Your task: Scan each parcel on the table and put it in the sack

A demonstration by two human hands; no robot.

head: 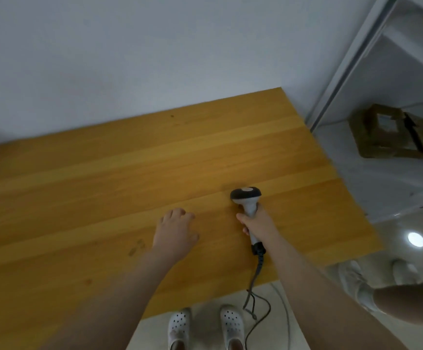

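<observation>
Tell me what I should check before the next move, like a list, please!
1. Scanner in hand: ok. The right hand grips the scanner by its handle.
2. Other hand free: ok. The left hand holds nothing.
3. Parcel ready to scan: not ok. None shows on the part of the table in view.
4. Cable free: ok. The cable hangs off the table's edge, with no snag in sight.
5. Parcel in the sack: cannot tell. A brown box lies on something white at the right, too blurred to call a sack.
</observation>
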